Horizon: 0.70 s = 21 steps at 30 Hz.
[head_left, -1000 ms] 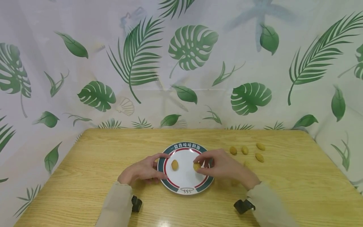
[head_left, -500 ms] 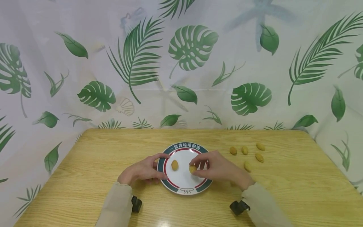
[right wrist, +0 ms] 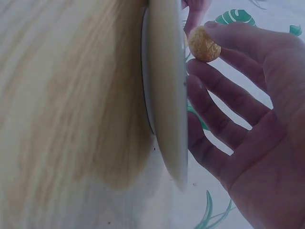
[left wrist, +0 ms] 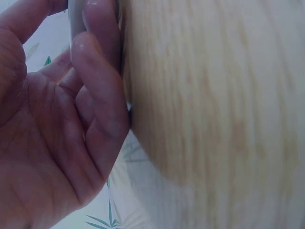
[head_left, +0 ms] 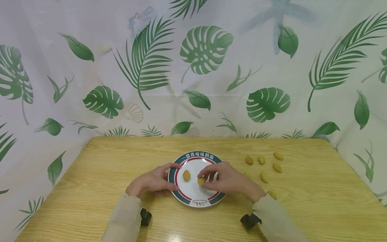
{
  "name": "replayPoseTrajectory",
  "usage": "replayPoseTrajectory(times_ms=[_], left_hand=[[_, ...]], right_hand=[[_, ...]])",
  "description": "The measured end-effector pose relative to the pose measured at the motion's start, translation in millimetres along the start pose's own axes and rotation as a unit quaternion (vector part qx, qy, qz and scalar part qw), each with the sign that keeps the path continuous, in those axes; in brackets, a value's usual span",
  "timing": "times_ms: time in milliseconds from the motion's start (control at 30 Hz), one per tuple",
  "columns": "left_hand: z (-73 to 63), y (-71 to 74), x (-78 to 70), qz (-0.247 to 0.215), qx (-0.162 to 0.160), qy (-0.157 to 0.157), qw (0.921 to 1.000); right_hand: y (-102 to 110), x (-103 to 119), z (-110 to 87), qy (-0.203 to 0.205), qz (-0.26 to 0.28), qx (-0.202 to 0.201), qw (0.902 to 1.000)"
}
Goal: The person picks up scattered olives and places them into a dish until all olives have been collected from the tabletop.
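Observation:
A round white plate with a dark green rim and red ring stands on the wooden table. My left hand holds its left rim, with thumb and index finger over the edge and other fingers low beside it. Over the plate's right half, my right hand pinches a small oval, wrinkled yellow-brown nut between thumb and fingertips. In the right wrist view this nut shows close beside the plate's surface. Another nut lies on the plate's left half.
Several more of these nuts lie on the table right of the plate, such as a nut at the back and a nut beside the right sleeve. A leaf-printed cloth hangs behind the table.
My right hand has moved a little left across the plate with the nut between its fingers. More nuts show right of its wrist. My left hand and the plate have stayed put.

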State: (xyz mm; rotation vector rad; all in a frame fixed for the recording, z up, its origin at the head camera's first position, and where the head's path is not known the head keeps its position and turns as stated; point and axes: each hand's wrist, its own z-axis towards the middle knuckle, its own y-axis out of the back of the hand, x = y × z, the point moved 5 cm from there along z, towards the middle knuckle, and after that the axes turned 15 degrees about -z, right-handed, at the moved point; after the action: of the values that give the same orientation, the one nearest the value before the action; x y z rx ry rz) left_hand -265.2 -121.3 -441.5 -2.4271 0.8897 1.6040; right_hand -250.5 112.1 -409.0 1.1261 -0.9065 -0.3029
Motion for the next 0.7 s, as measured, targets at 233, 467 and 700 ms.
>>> replayPoseTrajectory(times_ms=[233, 467, 700], left_hand=[[0.6, 0.6, 1.6, -0.005, 0.002, -0.003, 1.0000], [1.8, 0.5, 1.9, -0.015, 0.015, -0.009, 0.9997], [1.8, 0.3, 1.5, -0.016, 0.018, -0.012, 0.9996]], right_hand=[[-4, 0, 1.9, 0.003, 0.006, 0.005, 1.0000], [-9, 2, 4.8, -0.008, 0.016, 0.017, 0.9997], [-15, 2, 7.9, -0.016, 0.013, 0.020, 0.9996]])
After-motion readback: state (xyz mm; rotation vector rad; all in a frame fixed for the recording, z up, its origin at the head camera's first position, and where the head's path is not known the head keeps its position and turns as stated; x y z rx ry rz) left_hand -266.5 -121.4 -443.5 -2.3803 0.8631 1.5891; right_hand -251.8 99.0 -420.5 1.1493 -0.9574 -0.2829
